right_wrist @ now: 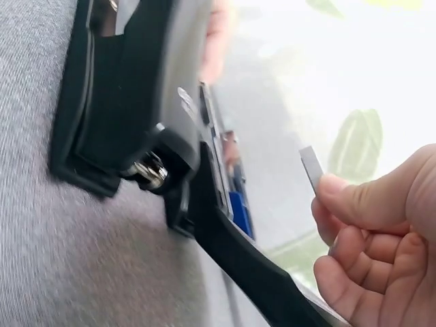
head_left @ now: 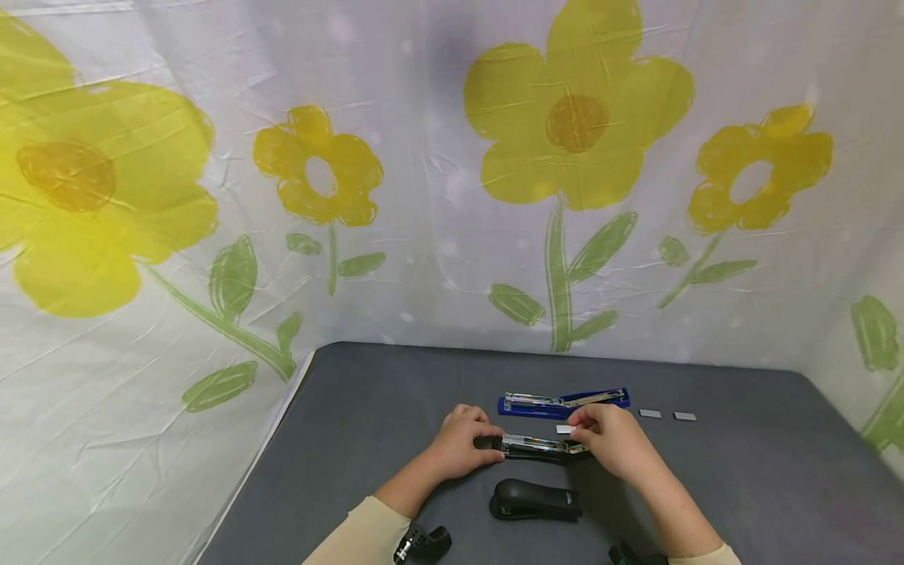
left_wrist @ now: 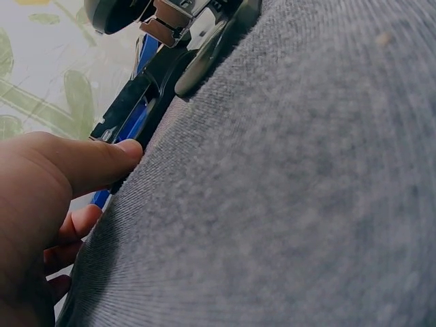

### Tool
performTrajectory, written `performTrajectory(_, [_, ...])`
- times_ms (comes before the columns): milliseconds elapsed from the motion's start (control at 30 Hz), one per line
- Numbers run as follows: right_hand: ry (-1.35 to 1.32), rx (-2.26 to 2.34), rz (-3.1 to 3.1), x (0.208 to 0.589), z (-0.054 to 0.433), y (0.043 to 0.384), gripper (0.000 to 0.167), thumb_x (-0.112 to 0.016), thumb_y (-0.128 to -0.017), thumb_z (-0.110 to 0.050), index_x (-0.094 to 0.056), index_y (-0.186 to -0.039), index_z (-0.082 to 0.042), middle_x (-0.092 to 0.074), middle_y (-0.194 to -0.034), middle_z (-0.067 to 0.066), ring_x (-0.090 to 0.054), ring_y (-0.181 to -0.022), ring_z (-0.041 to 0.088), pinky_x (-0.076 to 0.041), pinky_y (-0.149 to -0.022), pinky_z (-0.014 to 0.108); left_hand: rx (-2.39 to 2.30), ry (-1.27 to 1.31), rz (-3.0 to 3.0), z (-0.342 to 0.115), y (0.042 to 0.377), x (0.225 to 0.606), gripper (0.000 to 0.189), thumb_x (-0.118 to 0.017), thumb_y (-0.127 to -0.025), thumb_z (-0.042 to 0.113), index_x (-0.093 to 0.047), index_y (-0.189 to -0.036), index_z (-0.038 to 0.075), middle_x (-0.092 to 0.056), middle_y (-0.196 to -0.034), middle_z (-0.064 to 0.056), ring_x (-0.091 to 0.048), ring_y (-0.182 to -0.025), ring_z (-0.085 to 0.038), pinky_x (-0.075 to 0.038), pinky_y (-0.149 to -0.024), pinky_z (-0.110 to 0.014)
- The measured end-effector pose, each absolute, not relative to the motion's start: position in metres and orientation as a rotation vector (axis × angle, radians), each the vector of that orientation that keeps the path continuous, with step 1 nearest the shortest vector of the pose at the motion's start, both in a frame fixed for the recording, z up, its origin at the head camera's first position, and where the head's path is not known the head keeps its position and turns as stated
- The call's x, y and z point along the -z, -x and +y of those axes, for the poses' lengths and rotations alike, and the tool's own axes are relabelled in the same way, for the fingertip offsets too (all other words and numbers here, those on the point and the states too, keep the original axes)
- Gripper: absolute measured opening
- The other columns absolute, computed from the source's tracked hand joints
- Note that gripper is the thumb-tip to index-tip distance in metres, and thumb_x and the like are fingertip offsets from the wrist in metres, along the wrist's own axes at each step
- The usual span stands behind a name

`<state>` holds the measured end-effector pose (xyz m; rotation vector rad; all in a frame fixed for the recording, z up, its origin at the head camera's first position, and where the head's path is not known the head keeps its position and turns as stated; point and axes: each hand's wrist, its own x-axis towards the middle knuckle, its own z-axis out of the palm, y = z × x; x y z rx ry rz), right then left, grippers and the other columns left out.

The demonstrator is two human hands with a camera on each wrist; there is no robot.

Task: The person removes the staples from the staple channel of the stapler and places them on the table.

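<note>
An opened black stapler (head_left: 533,449) lies on the table in the head view, its metal staple channel exposed. My left hand (head_left: 462,443) grips its left end, thumb on the near side, fingers on the far side; the left wrist view shows the thumb (left_wrist: 102,163) against that end. Between thumb and forefinger, my right hand (head_left: 614,439) pinches a small grey strip of staples (right_wrist: 311,167), held above the right part of the opened stapler. Just behind lies an opened blue stapler (head_left: 533,406). Nearer to me sits a closed black stapler (head_left: 534,500).
Two more staple strips, a left one (head_left: 650,413) and a right one (head_left: 684,417), lie on the grey table (head_left: 749,471) right of the blue stapler. A white curtain (head_left: 424,259) with yellow flowers hangs behind the table's far edge.
</note>
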<state>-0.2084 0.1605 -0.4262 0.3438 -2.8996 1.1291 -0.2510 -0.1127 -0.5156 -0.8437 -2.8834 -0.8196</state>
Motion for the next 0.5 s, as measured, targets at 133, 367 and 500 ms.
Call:
performTrajectory(133, [-0.332, -1.15, -2.9, 0.421, 0.172, 0.203, 0.005, -0.073, -0.093, -0.003, -0.074, -0.099, -0.004, -0.07, -0.088, -0.001, -0.064, -0.078, 0.017, -0.05, -0.065, 0.036, 0.826, 0.845, -2.891, -0.113, 0.251, 0.518, 0.033, -0.081, -0.09, 0.038, -0.078, -0.12, 0.025, -0.052, -0.1, 0.013, -0.044, -0.109, -0.016, -0.036, -0.098, -0.043])
performTrajectory(367, [-0.304, -1.15, -2.915, 0.41, 0.193, 0.202, 0.01, -0.07, -0.096, -0.005, -0.072, -0.106, -0.001, -0.071, -0.091, 0.002, -0.066, -0.081, 0.023, -0.049, -0.067, 0.038, 0.842, 0.842, -2.888, -0.113, 0.251, 0.517, 0.033, -0.081, -0.09, 0.038, -0.078, -0.12, 0.025, -0.052, -0.1, 0.013, -0.044, -0.109, -0.015, -0.036, -0.099, -0.044])
performTrajectory(500, [-0.29, -1.159, -2.938, 0.406, 0.208, 0.203, 0.013, -0.069, -0.098, -0.006, -0.072, -0.109, -0.001, -0.071, -0.092, 0.005, -0.065, -0.081, 0.024, -0.048, -0.066, 0.038, 0.845, 0.846, -2.886, -0.113, 0.252, 0.514, 0.033, -0.081, -0.09, 0.038, -0.079, -0.12, 0.024, -0.053, -0.101, 0.012, -0.044, -0.109, -0.016, -0.036, -0.099, -0.045])
